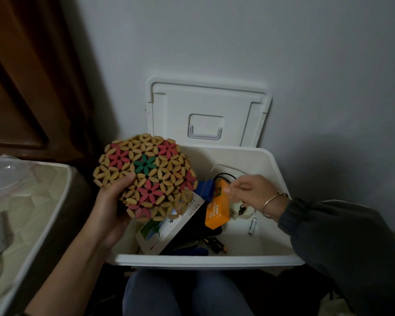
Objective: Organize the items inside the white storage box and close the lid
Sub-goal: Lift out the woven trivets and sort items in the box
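The white storage box stands open against the wall, its lid leaning upright behind it. My left hand grips a round mat of tan, red and green flower beads above the box's left edge. My right hand, blurred, hovers over the box's middle with fingers loosely curled; whether it holds anything is unclear. Inside lie an orange carton, a blue object, a black cable, a white booklet, a battery and dark small items.
A pale mattress or cushioned surface with clear plastic lies at the left. A dark wooden door or panel rises behind it. My knees are just below the box's front rim. The grey wall backs the box.
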Tool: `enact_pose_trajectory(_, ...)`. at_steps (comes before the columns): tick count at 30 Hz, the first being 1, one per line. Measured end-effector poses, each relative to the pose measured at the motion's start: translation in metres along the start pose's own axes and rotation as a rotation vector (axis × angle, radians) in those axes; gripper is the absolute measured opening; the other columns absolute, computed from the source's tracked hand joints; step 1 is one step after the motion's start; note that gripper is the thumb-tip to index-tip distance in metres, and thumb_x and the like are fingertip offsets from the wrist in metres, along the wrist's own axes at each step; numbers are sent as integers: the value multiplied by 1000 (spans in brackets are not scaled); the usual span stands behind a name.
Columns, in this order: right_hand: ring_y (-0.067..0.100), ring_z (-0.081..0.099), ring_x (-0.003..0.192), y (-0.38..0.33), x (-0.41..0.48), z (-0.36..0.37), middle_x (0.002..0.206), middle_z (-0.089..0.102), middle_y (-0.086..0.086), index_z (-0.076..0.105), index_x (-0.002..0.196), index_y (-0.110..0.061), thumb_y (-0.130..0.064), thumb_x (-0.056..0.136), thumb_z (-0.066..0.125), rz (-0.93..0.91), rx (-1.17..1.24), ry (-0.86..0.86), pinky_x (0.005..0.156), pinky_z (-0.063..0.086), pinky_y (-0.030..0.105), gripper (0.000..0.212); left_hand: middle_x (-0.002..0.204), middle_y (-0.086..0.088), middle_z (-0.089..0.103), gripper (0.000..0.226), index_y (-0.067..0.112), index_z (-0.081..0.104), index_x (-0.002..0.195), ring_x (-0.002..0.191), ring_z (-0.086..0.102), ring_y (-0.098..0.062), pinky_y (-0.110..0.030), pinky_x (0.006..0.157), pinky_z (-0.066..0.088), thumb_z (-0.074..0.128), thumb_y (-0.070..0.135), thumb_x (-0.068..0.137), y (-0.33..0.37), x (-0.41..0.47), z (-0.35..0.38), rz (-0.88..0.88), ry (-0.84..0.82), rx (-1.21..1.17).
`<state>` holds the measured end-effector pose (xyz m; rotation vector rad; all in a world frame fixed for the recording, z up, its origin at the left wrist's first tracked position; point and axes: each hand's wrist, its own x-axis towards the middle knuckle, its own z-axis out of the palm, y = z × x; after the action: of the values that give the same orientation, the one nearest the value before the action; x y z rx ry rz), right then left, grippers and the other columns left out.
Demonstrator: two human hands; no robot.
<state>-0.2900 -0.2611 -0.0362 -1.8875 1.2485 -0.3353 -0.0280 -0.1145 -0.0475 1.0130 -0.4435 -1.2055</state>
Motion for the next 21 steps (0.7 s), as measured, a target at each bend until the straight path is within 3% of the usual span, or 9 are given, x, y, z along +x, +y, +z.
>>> enact_pose_trajectory(3,13,67,98,-22,-5,-9,112,67,-2,63,104,-29,-66,62,63,127,443,-181,76,56,26,56,116,-10,69,43,21,58,121,104,67,-29,-40,70,58,65,25,79,-3,-3,26,-89,-137,-13)
enact_pose_trajectory(5,23,65,105,-31,-4,-13,117,67,3,60,115,-24,-68,55,66,208,700,-301,81,55,39,74,120,-12,67,55,18,56,125,109,65,-31,-43,78,58,71,26,73,-5,0,46,-166,-223,0)
enact_pose_trajectory(7,28,67,103,-36,-5,-21,113,70,9,62,116,-21,-66,49,75,220,864,-336,77,57,42,82,121,-15,66,52,14,57,125,111,63,-33,-45,84,56,69,23,75,-6,5,68,-220,-301,18)
enact_pose_trajectory(9,29,68,101,-35,-5,-31,111,71,12,64,114,-17,-55,50,81,188,897,-298,78,57,44,76,121,-14,66,51,12,56,126,111,64,-32,-43,85,56,69,22,78,-8,11,88,-214,-329,70)
enact_pose_trajectory(11,31,67,104,-28,-6,-41,114,69,13,63,118,-15,-37,64,81,118,818,-239,88,54,49,61,118,-11,69,50,13,57,126,107,66,-28,-38,82,57,72,20,79,-13,19,104,-174,-308,133)
enact_pose_trajectory(13,32,67,102,-19,-6,-50,114,69,14,64,116,-17,-27,71,77,88,758,-188,88,54,49,48,116,-8,70,50,14,56,126,105,68,-26,-35,80,58,72,20,79,-19,27,117,-168,-306,182)
enact_pose_trajectory(17,35,67,102,9,-8,-70,114,69,14,62,120,-16,-24,70,78,75,775,-149,83,56,48,53,120,0,67,58,21,50,128,103,67,-14,-25,76,56,70,42,78,-35,40,132,-90,-373,470)
enact_pose_trajectory(19,35,68,100,26,-9,-82,113,69,14,63,119,-17,-24,68,78,65,793,-74,80,56,47,53,117,7,62,57,24,45,127,100,62,-3,-17,73,51,61,54,81,-47,45,132,18,-275,734)
enact_pose_trajectory(21,34,69,96,43,-11,-91,111,70,13,63,118,-18,-21,67,80,76,832,31,74,57,44,54,109,9,58,41,21,49,122,98,57,-5,-20,77,45,57,46,91,-63,50,121,321,-170,1086)
